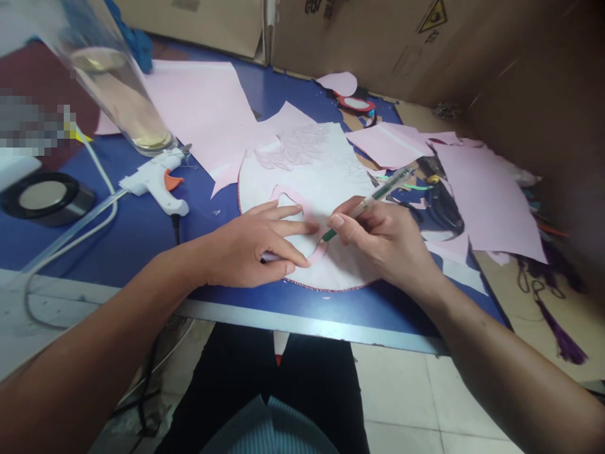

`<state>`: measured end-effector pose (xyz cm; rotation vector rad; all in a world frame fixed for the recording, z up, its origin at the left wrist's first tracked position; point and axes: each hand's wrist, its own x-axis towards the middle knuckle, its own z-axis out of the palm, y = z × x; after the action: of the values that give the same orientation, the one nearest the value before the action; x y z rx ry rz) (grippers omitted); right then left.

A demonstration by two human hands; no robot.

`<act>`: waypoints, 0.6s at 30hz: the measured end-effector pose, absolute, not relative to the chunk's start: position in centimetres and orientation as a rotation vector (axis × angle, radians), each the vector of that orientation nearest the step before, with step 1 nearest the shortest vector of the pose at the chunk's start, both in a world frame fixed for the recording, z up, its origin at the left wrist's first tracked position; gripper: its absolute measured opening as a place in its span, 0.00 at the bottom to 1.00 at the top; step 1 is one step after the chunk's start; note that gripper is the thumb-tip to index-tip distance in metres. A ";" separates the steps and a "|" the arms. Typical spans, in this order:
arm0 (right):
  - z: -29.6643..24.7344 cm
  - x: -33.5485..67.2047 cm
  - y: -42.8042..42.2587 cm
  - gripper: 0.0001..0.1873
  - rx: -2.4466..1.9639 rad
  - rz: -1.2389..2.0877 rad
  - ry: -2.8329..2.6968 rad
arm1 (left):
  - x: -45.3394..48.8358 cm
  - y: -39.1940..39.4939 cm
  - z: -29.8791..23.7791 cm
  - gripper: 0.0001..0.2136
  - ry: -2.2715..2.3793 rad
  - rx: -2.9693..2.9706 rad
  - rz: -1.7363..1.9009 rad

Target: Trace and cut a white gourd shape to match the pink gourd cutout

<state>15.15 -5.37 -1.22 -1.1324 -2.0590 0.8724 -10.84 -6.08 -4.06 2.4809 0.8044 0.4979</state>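
Note:
A round white paper fan piece (326,176) with pencil feather drawings lies on the blue table (142,233). On it rests a curved pink paper strip (312,217). My left hand (255,243) lies flat on the fan, fingers spread, pressing the pink strip down. My right hand (378,236) grips a green-tipped pen (373,198), its tip touching the pink strip near the left fingertips.
A white glue gun (158,180) lies left of the fan, beside a clear glass vessel (118,94) and a black round base (45,198). Pink paper sheets (486,195) and scraps cover the far and right side. Cardboard boxes (378,38) stand behind. A purple tassel (562,337) lies at right.

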 end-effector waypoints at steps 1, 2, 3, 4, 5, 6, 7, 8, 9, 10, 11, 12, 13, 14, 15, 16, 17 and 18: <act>-1.2 15.1 -5.4 0.24 -1.129 0.876 -2.057 | -10.9 -6.1 -4.1 0.16 0.804 2.484 0.493; -1.1 15.0 -5.4 0.24 -1.120 0.894 -2.056 | -10.9 -6.1 -4.0 0.16 0.803 2.487 0.492; -1.1 15.0 -5.5 0.24 -1.112 0.919 -2.059 | -10.9 -6.1 -4.0 0.16 0.801 2.487 0.493; -1.0 15.0 -5.5 0.23 -1.107 0.941 -2.063 | -10.9 -6.1 -4.0 0.16 0.799 2.486 0.496; -1.0 15.0 -5.5 0.23 -1.108 0.947 -2.067 | -10.9 -6.1 -4.0 0.16 0.801 2.482 0.501; -1.0 15.0 -5.5 0.22 -1.111 0.936 -2.063 | -10.9 -6.1 -4.0 0.16 0.803 2.479 0.503; -1.0 15.0 -5.5 0.22 -1.119 0.911 -2.051 | -10.9 -6.1 -4.0 0.16 0.805 2.476 0.505; -1.0 15.1 -5.4 0.21 -1.128 0.875 -2.025 | -10.9 -6.1 -4.0 0.16 0.806 2.473 0.506; -1.0 15.2 -5.3 0.21 -1.135 0.839 -1.992 | -10.9 -6.1 -4.0 0.16 0.804 2.472 0.510; -1.1 15.3 -5.3 0.19 -1.133 0.807 -1.957 | -10.9 -6.1 -4.0 0.16 0.796 2.473 0.516; -1.2 15.4 -5.2 0.17 -1.129 0.784 -1.931 | -10.9 -6.1 -4.0 0.16 0.788 2.473 0.521; -1.4 15.5 -5.2 0.16 -1.120 0.766 -1.917 | -10.9 -6.1 -4.0 0.16 0.779 2.472 0.526; -1.5 15.6 -5.2 0.14 -1.110 0.752 -1.917 | -11.0 -6.2 -4.0 0.16 0.774 2.468 0.530; -1.7 15.6 -5.2 0.13 -1.097 0.741 -1.932 | -11.0 -6.2 -3.9 0.16 0.770 2.459 0.534; -1.9 15.7 -5.2 0.12 -1.084 0.727 -1.954 | -11.1 -6.3 -3.8 0.15 0.769 2.445 0.538; -2.1 15.8 -5.2 0.11 -1.070 0.704 -1.977 | -11.2 -6.3 -3.6 0.15 0.773 2.423 0.545; -2.4 15.8 -5.1 0.11 -1.059 0.676 -2.001 | -11.3 -6.4 -3.4 0.15 0.788 2.393 0.559; -2.6 15.9 -5.0 0.10 -1.054 0.642 -2.019 | -11.3 -6.4 -3.3 0.16 0.815 2.359 0.582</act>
<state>15.95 -5.01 -2.57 -1.0541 -2.0194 0.6418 -11.33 -6.41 -3.26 2.3590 0.8145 0.5818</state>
